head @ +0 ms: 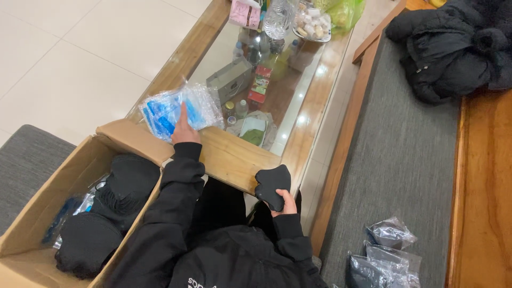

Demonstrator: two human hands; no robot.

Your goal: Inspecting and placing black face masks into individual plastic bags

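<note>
A folded black cloth piece (272, 186) is gripped in the right hand (285, 202), while filled clear bags (386, 256) lie on the grey cushion to its right. Many black pieces remain unbagged in the cardboard box (32, 213) left of the left hand (184, 130), whose flat, released fingers (183, 114) rest on the stack of empty blue-printed bags (178, 109) on the worktop (234, 157); packing is judged partly done.

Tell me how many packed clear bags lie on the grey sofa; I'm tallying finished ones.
3 visible: one bag lying apart, two bags overlapping at the picture's bottom edge. More may lie out of view.
</note>
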